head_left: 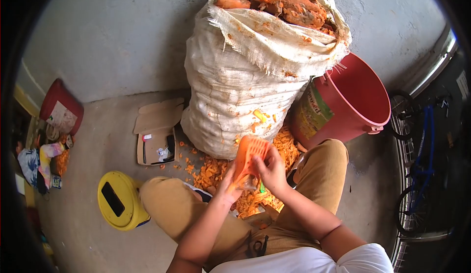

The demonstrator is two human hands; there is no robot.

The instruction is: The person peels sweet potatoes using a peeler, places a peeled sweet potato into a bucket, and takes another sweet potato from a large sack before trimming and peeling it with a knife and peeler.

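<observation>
Between my hands is an orange piece with rows of slots (pixel 253 151), like a plastic grater or basket; its exact kind is unclear. My left hand (pixel 230 185) grips its lower left side. The fingers of my right hand (pixel 273 174) close on its right edge. A small green thing (pixel 262 186) shows below my right hand, too small to name. Orange peelings (pixel 212 171) lie heaped on the floor beneath and around my hands. Just beyond stands a large white woven sack (pixel 230 84), filled to the top with orange-brown roots (pixel 289 5).
A red bucket (pixel 353 89) stands right of the sack. On the left are an open cardboard box (pixel 156 126) and a yellow-lidded tub (pixel 128 187) with a black phone (pixel 113 199) on it. Another red container (pixel 62 107) sits by the wall. A blue-framed bicycle (pixel 423 160) is far right.
</observation>
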